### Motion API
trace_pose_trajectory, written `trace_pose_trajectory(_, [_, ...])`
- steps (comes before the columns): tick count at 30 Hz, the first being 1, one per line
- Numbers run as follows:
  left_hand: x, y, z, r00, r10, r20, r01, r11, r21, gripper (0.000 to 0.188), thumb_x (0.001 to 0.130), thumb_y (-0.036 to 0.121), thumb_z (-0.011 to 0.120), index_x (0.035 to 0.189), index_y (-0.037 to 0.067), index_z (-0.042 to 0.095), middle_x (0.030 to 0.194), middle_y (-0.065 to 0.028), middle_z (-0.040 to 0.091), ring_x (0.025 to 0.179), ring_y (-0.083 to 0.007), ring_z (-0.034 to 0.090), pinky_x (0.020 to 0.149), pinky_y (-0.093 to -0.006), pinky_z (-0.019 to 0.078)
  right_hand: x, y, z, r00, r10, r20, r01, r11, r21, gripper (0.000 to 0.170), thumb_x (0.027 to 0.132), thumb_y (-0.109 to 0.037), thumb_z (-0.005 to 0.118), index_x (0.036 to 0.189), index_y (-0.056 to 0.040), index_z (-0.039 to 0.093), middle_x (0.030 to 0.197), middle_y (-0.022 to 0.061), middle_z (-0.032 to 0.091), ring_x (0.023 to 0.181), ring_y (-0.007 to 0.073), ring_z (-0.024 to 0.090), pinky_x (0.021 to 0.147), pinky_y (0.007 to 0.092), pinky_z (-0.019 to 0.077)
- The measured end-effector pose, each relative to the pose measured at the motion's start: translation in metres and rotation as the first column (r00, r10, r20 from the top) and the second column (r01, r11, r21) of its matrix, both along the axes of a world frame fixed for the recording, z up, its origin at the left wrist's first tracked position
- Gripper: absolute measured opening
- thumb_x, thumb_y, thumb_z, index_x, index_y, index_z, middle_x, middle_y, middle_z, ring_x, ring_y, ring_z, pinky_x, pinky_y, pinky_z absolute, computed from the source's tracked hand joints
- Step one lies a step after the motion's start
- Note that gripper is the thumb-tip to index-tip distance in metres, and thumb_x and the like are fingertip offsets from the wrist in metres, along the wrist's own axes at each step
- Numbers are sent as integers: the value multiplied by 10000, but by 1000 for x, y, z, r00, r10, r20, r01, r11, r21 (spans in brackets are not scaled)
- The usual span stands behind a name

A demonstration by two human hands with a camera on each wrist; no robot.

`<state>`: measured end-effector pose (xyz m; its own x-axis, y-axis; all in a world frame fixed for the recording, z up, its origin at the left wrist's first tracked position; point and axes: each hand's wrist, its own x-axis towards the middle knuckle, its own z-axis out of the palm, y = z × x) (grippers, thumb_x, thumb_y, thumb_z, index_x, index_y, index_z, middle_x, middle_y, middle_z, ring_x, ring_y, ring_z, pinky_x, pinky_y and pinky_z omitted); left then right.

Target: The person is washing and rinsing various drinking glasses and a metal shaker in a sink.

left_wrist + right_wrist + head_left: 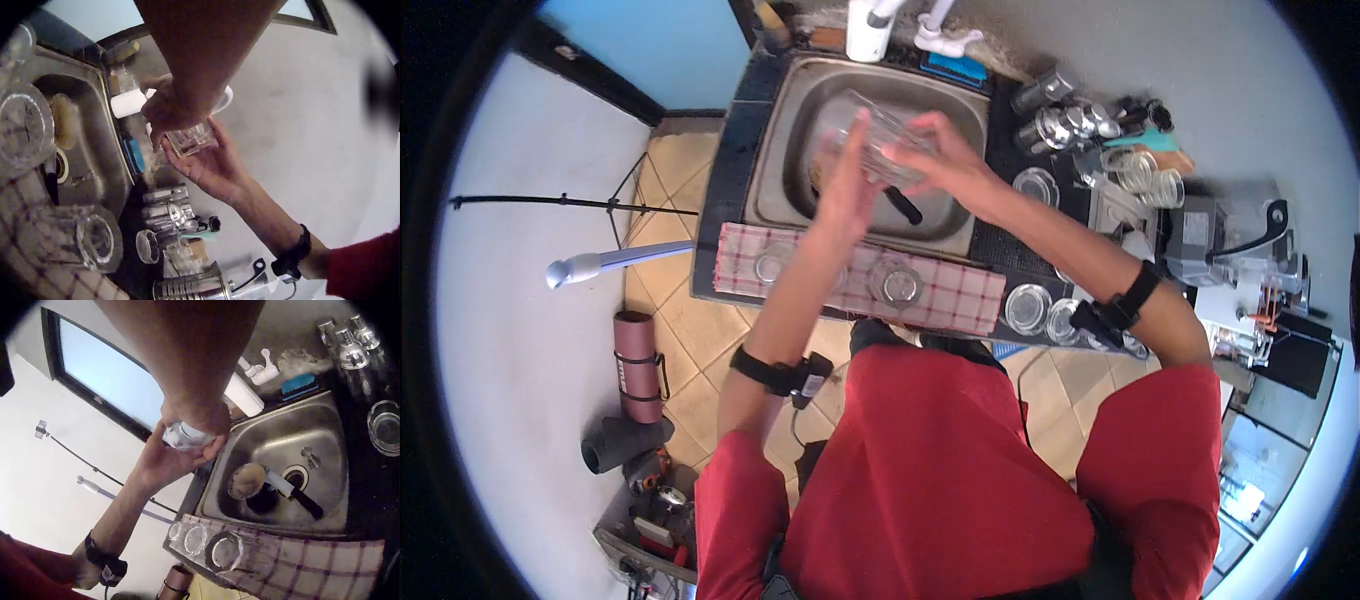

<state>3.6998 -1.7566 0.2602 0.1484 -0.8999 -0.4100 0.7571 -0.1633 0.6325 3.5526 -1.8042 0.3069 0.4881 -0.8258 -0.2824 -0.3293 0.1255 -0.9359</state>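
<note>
Over the sink, both hands hold a clear drinking glass between them. The left hand grips it from the near left side, fingers pointing away. From the right, the right hand grips the glass with thumb and fingers around it. In the left wrist view the glass shows between the palms, partly hidden by the fingers. The right wrist view shows its pale round end above the left palm. Below lie a black-handled knife and a round yellowish thing in the steel sink.
A checkered cloth along the sink's front edge bears several clear glasses, one a glass mug. More glassware and metal shakers line the counter's right side. A white faucet and blue brush sit behind the sink.
</note>
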Motion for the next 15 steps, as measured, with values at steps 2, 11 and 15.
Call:
trace_pose_trajectory(2, [17,-11,-8,997,-1,74,2,1000,-16,1035,786,434,768,1474,67,89,1309,-171,448,1154,-270,535,938,-441,469,-3,-25,7,997,81,-16,-77,986,149,637,840,-489,691,1214,-9,501,1177,162,573,1066,274,583,817,391,557])
trace_pose_trajectory(11, [39,-43,-27,955,-117,272,80,986,143,815,762,426,781,1344,74,333,1119,-110,522,918,-238,626,802,-415,539,-53,-177,-76,783,-461,-418,-161,499,-851,590,820,-245,612,1339,-16,451,1333,215,487,1214,407,470,1055,449,394])
trace_pose_trajectory(15, [36,-57,-37,951,-205,234,179,976,127,663,793,457,744,1249,65,464,1008,-70,564,874,-203,641,787,-394,548,-51,-195,-81,740,-409,-534,-231,590,-773,705,809,-207,603,1428,-16,326,1391,204,416,1267,386,409,1090,438,354])
